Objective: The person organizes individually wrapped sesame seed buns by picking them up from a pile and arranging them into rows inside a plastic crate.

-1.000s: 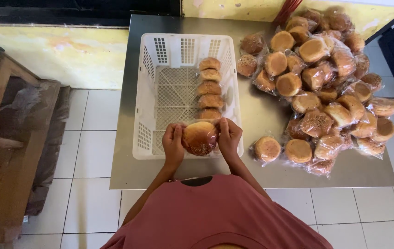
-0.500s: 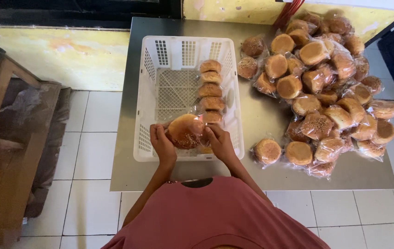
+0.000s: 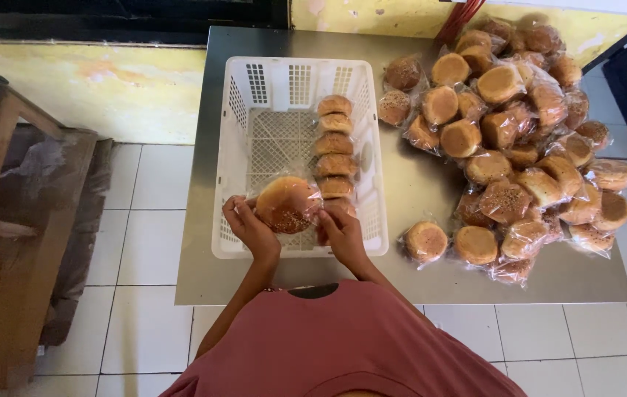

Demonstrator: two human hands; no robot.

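Both the left hand (image 3: pixel 249 229) and right hand (image 3: pixel 340 231) pinch a bagged bun (image 3: pixel 286 204) over the white crate (image 3: pixel 234 140), which holds a row of buns (image 3: pixel 334 155).

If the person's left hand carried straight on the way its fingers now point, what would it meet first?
The left hand points up and inward, already gripping the wrapped bun together with the right hand. Past the bun lies the bare mesh floor of the white crate, though depth is hard to judge.

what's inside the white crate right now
Inside the white crate, a row of wrapped buns stands along its right wall. Both hands hold another bun over its near end, hiding the mesh beneath.
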